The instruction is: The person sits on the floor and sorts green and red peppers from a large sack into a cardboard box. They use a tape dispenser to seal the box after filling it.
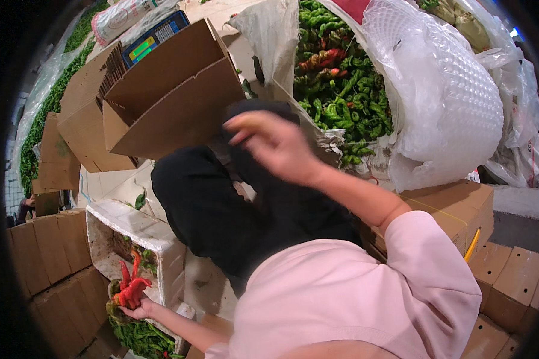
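My left hand (140, 310) holds several red chili peppers (132, 291) at the lower left. They are over the edge of a white foam box (132, 220) with a dirty inside and some peppers in it. Just below that hand lies a heap of green peppers (139, 336). My right hand (274, 146) is blurred above my dark trousers, its fingers partly bent and apart, with nothing seen in it. Beside it stands an open cardboard box (175, 107). Beyond it, a large sack (274, 40) lies open, full of green peppers (341, 85) with a few red ones.
A blue scale display (155, 38) with a lit screen stands behind the cardboard box. Bubble wrap (435, 98) bulges at the right. Cardboard stacks (449, 206) sit at my right, and more boxes (49, 251) at the left. Part of another person (27, 206) shows at the far left.
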`<state>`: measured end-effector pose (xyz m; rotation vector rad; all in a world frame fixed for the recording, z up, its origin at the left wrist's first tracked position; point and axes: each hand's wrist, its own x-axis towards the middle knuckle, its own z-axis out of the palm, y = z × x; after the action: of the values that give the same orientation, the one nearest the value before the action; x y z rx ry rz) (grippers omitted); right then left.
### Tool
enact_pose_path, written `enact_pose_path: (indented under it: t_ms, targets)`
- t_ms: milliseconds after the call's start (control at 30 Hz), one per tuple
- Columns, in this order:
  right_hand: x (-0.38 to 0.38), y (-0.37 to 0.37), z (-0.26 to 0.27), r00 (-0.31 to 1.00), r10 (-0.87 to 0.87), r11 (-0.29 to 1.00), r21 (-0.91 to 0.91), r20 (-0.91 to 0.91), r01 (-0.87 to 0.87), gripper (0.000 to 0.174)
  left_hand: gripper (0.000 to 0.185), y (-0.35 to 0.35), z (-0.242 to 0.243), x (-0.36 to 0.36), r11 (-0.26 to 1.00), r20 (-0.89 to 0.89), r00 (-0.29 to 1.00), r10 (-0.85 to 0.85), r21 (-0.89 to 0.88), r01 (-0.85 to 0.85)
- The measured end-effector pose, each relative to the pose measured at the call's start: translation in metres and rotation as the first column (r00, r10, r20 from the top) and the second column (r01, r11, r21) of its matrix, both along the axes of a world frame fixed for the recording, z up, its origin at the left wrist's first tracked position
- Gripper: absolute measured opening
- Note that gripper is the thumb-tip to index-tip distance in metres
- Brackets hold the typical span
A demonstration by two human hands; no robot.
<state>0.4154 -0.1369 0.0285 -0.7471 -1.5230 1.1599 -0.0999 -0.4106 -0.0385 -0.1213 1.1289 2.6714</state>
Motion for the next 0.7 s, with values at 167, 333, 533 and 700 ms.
enact_pose_path:
  t_ms: [167, 333, 533, 700]
  targets:
    - [0.104, 0.023, -0.062, 0.908, -0.390, 0.857, -0.302, 0.150, 0.418, 0.031, 0.043, -0.028, -0.034, -0.048, 0.978, 0.187, 0.963, 0.196, 0.028, -0.204]
    - [0.166, 0.025, -0.117, 0.841, -0.441, 0.700, -0.467, 0.313, 0.541, 0.032, 0.052, -0.013, -0.051, -0.069, 0.946, 0.397, 0.866, 0.305, -0.023, -0.322]
    - [0.231, 0.067, -0.189, 0.565, -0.468, 0.587, -0.239, 0.680, 0.773, 0.038, 0.065, 0.057, -0.004, -0.039, 0.963, 0.328, 0.917, 0.225, -0.221, -0.157]
    - [0.284, 0.118, -0.217, 0.404, -0.467, 0.351, -0.254, 0.786, 0.901, 0.043, 0.050, 0.169, 0.080, 0.055, 0.735, -0.265, 0.693, -0.670, -0.110, 0.669]
